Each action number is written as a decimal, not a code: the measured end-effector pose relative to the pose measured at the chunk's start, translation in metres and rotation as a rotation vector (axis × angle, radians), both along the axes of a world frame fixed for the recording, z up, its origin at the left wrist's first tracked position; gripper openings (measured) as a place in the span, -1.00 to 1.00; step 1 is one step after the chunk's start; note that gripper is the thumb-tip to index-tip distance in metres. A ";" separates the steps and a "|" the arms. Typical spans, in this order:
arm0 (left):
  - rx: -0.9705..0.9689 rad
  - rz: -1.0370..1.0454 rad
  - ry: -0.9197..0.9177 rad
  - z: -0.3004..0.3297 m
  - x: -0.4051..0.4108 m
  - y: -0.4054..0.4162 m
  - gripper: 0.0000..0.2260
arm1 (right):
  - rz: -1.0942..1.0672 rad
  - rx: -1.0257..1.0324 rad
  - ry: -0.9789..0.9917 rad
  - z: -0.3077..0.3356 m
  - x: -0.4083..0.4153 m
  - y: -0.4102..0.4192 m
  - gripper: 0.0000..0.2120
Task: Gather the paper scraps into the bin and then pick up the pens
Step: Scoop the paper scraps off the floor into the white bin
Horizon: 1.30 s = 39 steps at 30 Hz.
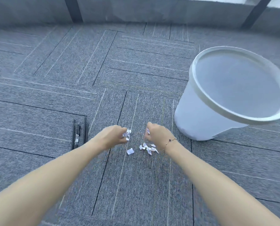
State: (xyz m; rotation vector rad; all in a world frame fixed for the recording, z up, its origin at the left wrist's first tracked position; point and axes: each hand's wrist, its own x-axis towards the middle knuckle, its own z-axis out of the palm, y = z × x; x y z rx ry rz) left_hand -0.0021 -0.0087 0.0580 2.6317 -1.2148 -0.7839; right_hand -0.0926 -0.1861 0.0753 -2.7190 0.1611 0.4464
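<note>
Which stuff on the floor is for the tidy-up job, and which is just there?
For the job:
- paper scraps on the carpet, some held in the left hand and right hand
- white bin
- black pens

Just there:
- grey carpet
- bracelet on the right wrist

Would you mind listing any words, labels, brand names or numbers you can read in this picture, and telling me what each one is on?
None can be read.
Pens: a pale band near one pen's lower end may carry print, but it is too small and blurred to read.
Bin: plain white wall, no label showing.
Paper scraps: faint coloured marks, nothing legible.
Bracelet: a dark charm, no text.
</note>
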 end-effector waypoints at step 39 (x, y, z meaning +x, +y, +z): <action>-0.193 -0.173 -0.229 0.211 -0.009 -0.281 -0.83 | -0.296 -0.200 -0.125 0.183 -0.034 -0.220 -0.90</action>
